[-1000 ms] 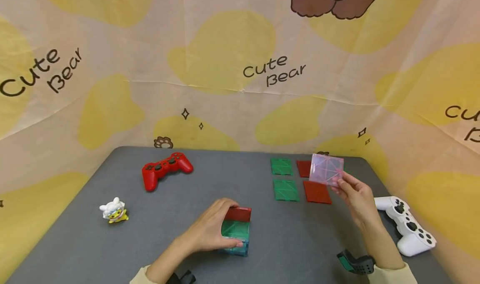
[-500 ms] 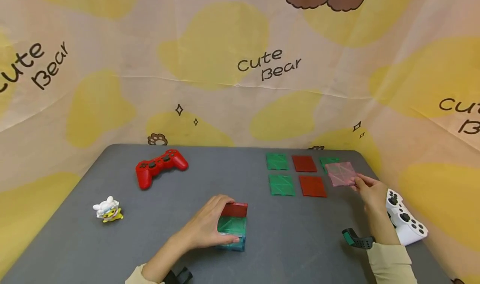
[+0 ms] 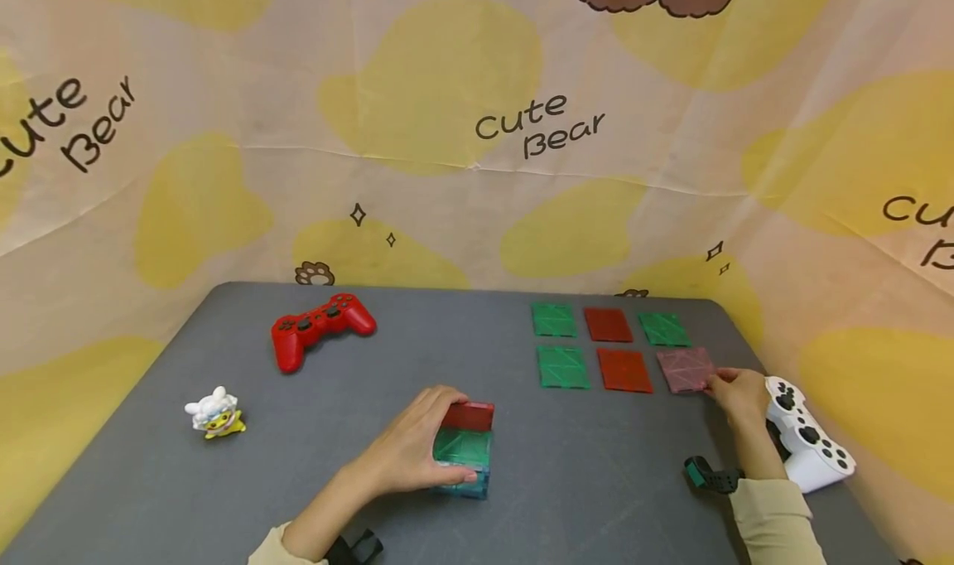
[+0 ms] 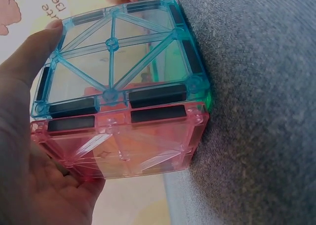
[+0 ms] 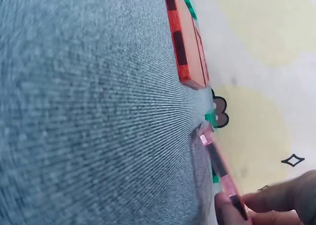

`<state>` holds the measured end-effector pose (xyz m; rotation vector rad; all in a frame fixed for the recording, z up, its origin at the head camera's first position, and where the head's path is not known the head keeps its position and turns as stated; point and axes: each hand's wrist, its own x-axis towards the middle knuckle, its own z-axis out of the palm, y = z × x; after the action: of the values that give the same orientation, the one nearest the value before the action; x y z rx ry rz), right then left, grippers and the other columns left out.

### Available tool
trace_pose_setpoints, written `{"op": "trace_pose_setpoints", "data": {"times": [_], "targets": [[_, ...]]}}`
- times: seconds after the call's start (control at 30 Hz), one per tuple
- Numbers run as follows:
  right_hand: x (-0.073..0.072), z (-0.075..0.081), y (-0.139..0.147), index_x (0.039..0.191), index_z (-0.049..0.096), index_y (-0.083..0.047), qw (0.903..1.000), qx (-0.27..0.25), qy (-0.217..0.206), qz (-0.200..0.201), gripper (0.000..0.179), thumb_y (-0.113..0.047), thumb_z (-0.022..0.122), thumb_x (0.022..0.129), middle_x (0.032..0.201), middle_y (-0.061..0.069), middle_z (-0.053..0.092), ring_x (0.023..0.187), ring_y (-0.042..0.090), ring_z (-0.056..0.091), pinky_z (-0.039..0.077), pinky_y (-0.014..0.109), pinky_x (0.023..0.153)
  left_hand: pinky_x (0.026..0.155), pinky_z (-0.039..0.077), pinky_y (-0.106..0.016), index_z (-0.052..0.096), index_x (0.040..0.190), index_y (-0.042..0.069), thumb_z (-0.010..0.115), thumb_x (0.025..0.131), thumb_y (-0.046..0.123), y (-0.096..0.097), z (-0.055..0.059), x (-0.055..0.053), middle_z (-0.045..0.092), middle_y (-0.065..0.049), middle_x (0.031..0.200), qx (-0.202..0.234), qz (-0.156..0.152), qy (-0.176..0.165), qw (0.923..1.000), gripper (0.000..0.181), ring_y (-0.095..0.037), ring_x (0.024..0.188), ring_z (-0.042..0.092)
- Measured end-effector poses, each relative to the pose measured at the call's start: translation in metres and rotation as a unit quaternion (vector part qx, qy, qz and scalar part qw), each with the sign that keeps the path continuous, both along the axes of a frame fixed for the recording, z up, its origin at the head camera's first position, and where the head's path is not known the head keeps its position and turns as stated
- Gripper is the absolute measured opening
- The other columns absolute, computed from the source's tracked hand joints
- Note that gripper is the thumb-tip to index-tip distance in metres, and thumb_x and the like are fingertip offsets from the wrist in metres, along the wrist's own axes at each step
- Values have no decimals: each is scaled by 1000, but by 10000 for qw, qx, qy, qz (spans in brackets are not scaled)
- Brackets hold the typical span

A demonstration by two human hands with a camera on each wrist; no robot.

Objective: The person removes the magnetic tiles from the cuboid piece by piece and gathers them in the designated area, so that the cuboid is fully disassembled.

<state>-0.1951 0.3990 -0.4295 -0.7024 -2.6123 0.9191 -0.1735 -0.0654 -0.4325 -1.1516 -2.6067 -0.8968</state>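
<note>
Pink and translucent, one square magnetic tile point(image 3: 682, 371) lies at about ten o'clock from the right hand point(image 3: 741, 398), whose thumb and fingertips pinch its near edge. In the right wrist view it shows edge-on; whether it sits fully flat I cannot tell. Straight across at nine o'clock from it is the nearer of two red tiles point(image 3: 624, 371); the nearest of three green tiles point(image 3: 665, 330) is at eleven. All five lie on the grey counter point(image 3: 551, 474), so with the pink one the group makes two rows of three. One magnetic-tile structure point(image 3: 464, 445), with blue, green and red faces, stands at three o'clock from the left hand point(image 3: 413, 453), clamped between that hand's thumb and fingers. Two game controllers lie on the counter: the red controller point(image 3: 320, 326) towards ten o'clock, the white controller point(image 3: 812, 441) at four from the right hand. One white-and-yellow figurine point(image 3: 217, 413) sits towards nine. The left forearm comes in from seven o'clock, the right from five.
</note>
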Motion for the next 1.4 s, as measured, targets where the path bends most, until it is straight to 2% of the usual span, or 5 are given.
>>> {"op": "trace_pose_setpoints", "data": {"times": [0.2,0.37,0.57,1.0,1.4], "targets": [[1,-4,-2,91,64,17,9972,646,-95,362,33,-14,62,80,88,35,61,79,52,54,39,43,57,89,44,-32,46,122,13,67,66,66,0,0,1,49,7,114,-9,-30,47,10000,80,-7,106,44],[-2,-3,-8,66,62,14,9927,1028,14,635,31,-15,64,78,67,30,59,66,49,52,35,44,49,89,44,-32,46,122,13,67,65,66,-1,-1,1,49,7,114,4,-37,88,10000,80,-7,106,45],[-2,-1,-14,54,52,8,9881,1377,66,679,33,-13,65,77,65,31,54,64,50,53,36,50,51,89,44,-33,46,122,12,67,66,65,0,-1,1,49,7,114,12,-38,106,9999,80,-8,106,45],[-5,-1,-22,66,54,15,9820,1736,-164,725,30,-11,63,79,81,43,54,74,59,52,39,60,60,88,44,-33,46,122,11,67,66,65,0,-1,0,50,5,114,65,-59,122,9999,81,-9,106,45],[1,4,-38,67,53,16,9805,1758,135,862,23,-4,58,76,78,44,54,69,59,52,39,60,56,89,44,-33,46,123,11,68,65,65,0,-1,0,50,5,114,59,-71,138,9999,82,-10,107,45]]}}
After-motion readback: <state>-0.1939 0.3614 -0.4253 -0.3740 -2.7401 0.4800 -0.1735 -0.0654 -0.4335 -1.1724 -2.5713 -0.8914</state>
